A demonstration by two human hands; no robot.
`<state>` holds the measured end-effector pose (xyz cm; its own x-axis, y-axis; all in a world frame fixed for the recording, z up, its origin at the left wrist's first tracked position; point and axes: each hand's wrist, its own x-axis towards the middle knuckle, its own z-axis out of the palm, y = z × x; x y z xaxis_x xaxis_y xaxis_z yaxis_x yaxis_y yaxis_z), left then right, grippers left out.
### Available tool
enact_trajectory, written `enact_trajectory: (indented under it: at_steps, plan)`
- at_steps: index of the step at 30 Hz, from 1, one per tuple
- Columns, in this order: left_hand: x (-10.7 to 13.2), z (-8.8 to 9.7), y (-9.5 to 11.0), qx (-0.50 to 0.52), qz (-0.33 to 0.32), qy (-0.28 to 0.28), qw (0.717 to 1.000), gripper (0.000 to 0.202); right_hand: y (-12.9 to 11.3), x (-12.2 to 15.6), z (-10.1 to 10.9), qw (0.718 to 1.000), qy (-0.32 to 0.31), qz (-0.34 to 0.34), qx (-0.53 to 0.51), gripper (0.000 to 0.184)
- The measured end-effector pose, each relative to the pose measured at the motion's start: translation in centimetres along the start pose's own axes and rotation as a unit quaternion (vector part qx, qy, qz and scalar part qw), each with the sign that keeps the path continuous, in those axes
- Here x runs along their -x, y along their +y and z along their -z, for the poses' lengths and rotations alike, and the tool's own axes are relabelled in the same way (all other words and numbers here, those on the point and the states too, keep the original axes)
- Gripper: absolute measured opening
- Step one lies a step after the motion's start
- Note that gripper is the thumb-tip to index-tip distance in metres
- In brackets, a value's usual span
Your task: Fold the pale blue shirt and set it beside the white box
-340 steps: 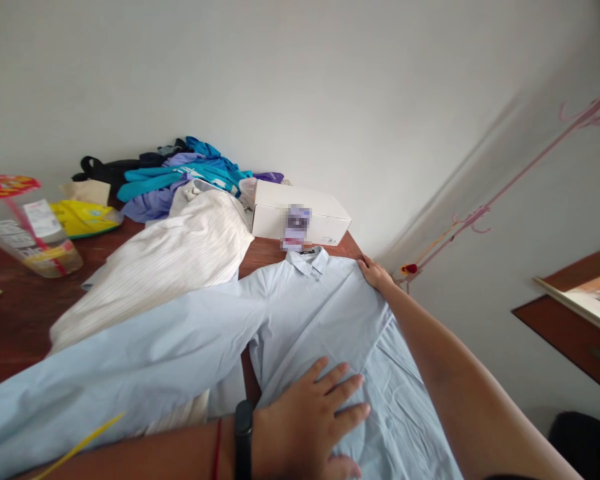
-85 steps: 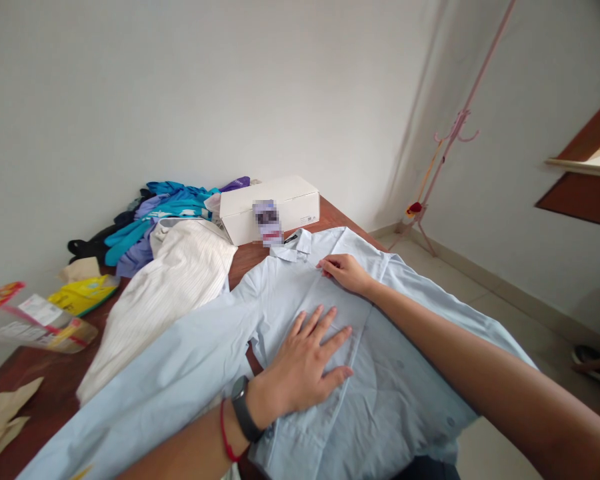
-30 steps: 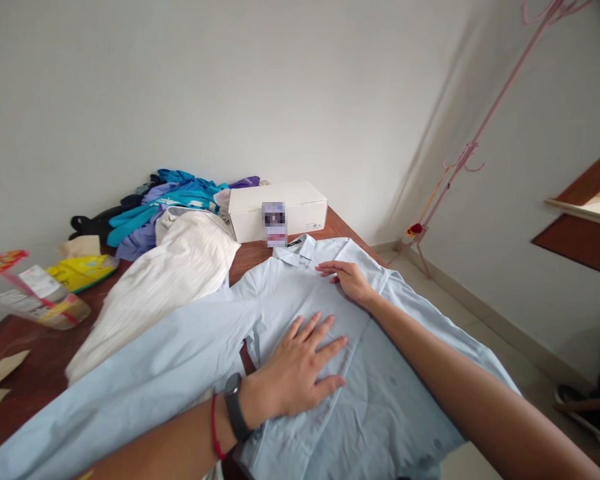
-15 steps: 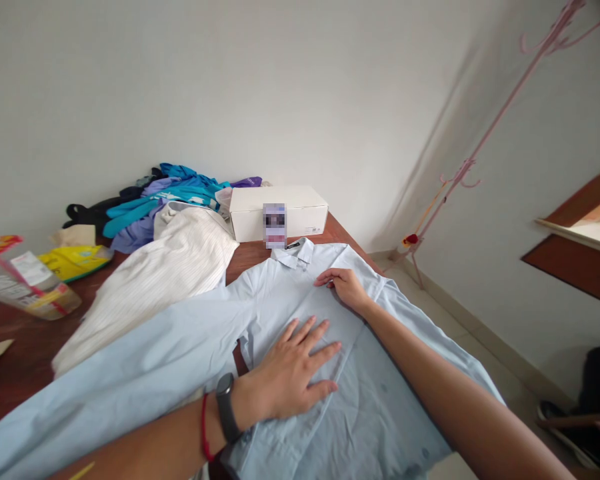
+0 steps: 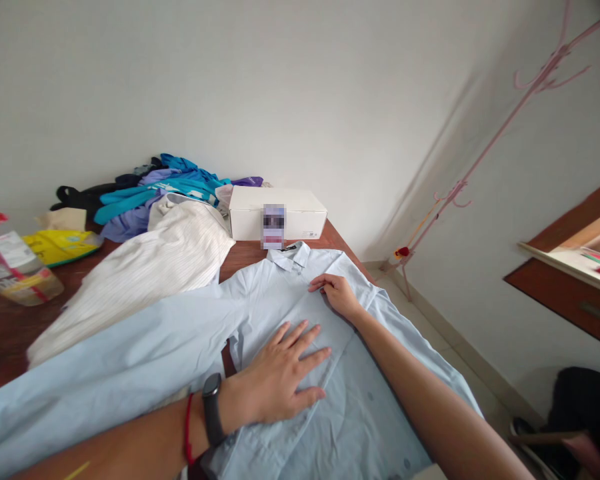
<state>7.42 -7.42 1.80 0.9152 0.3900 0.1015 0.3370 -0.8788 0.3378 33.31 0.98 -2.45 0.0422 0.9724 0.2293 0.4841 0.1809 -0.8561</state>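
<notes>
A light blue collared shirt (image 5: 280, 293) lies spread on the table, its collar toward the wall and one long sleeve (image 5: 145, 333) stretched to the left. My left hand (image 5: 283, 373) lies palm down on the shirt front, fingers spread wide. A dark wristband and a red cord circle that wrist. Higher up, near the chest below the collar, my right hand (image 5: 336, 295) rests on the cloth with its fingers loosely bent; I make out nothing gripped in them. My right forearm covers part of the shirt's right side.
A white box (image 5: 275, 207) with a blurred-out item before it stands behind the collar. Left are a striped white garment (image 5: 145, 273), a heap of clothes (image 5: 165, 190), a yellow packet (image 5: 60, 247) and a clear package (image 5: 17, 273). A pink coat stand (image 5: 485, 160) leans across the right.
The view has turned slightly to the right, so most things sit a little further left. Both hands keep nearly the same places on the shirt.
</notes>
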Motion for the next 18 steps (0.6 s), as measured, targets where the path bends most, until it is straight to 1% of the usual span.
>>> enact_trajectory:
  at_steps: [4, 8, 11, 13, 15, 16, 18]
  plan:
    - [0.0, -0.1, -0.1, -0.001, 0.002, -0.001, 1.000, 0.065, 0.0, 0.0, -0.1, 1.000, 0.000, 0.002, -0.002, 0.039]
    - [0.0, -0.3, -0.1, 0.004, -0.005, 0.015, 1.000, 0.064, 0.1, -0.1, 0.0, 1.000, 0.008, 0.002, 0.006, 0.037]
    - [0.1, -0.5, -0.2, 0.004, -0.004, 0.018, 1.000, 0.064, -0.8, 0.3, 0.1, 0.998, 0.012, 0.031, 0.044, 0.035]
    - [0.1, -0.5, -0.2, 0.004, -0.003, 0.018, 1.000, 0.065, -1.9, 0.9, 0.1, 0.993, -0.012, 0.082, 0.088, 0.035]
    - [0.0, -0.6, -0.2, 0.004, -0.003, 0.019, 1.000, 0.065, -3.1, 1.7, -0.1, 0.980, -0.061, 0.128, 0.138, 0.037]
    - [0.0, -0.7, -0.2, 0.004, -0.002, 0.020, 1.000, 0.064, -3.5, 2.1, -0.2, 0.973, -0.092, 0.135, 0.166, 0.040]
    - [0.0, -0.7, -0.2, 0.004, 0.001, 0.022, 1.000, 0.064, -4.0, 2.8, -0.6, 0.957, -0.153, 0.112, 0.221, 0.053]
